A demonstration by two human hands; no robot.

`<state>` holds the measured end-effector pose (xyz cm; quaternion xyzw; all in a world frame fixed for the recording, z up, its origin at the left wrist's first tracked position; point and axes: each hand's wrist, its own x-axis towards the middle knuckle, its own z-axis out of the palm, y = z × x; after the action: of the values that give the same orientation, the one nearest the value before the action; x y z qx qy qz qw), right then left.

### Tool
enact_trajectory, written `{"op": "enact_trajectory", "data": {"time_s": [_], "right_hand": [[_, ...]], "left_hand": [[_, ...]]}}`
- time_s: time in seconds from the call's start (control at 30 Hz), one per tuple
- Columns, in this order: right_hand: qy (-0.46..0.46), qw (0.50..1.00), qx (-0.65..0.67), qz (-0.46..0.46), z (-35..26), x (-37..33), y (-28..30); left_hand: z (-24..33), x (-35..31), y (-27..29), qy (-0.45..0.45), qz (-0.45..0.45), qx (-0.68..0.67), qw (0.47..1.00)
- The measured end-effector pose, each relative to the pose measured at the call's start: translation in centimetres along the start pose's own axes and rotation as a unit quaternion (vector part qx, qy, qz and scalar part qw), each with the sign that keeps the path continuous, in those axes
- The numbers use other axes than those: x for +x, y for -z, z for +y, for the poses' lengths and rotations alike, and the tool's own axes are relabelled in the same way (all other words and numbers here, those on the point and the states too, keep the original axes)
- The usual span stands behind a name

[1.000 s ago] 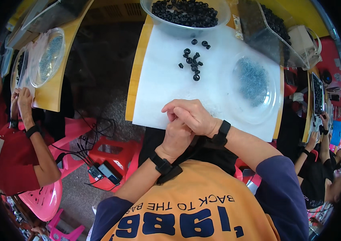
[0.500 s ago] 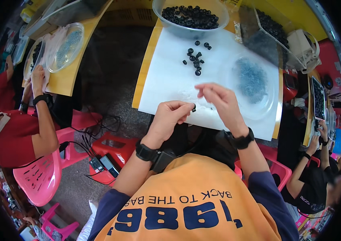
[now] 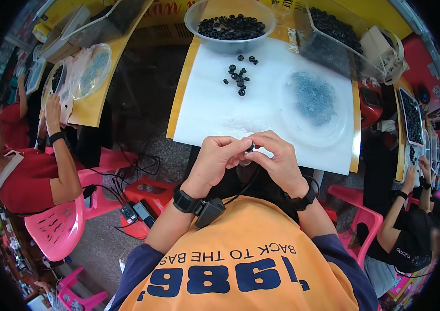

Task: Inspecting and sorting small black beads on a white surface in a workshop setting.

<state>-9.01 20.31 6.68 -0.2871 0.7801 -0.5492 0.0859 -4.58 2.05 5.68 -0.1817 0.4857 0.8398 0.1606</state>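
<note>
Black piece (image 3: 250, 148) between pinched fingers (image 3: 236, 147)

Small black part (image 3: 250, 148) between left fingers (image 3: 234, 149) and right fingers (image 3: 273, 143).

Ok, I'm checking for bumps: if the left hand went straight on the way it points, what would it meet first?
Probably the right hand, just past the black piece between the two; depth is unclear.

Bare right hand (image 3: 283, 161) closed the gap to bare left hand (image 3: 211, 159); both pinched small black rounded piece (image 3: 250, 148).
</note>
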Motion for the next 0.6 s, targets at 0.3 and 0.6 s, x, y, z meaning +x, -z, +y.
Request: {"op": "enact_trajectory", "data": {"time_s": [0.3, 0.6], "right_hand": [[-0.075, 0.995, 0.066, -0.002, 0.4, -0.7, 0.9], [-0.049, 0.997, 0.06, -0.017, -0.8, -0.6, 1.8]], "left_hand": [[-1.0, 0.3, -1.2, 0.023, 0.017, -0.008, 1.0], [-0.7, 0.2, -1.5, 0.01, -0.01, -0.062, 0.998]]}}
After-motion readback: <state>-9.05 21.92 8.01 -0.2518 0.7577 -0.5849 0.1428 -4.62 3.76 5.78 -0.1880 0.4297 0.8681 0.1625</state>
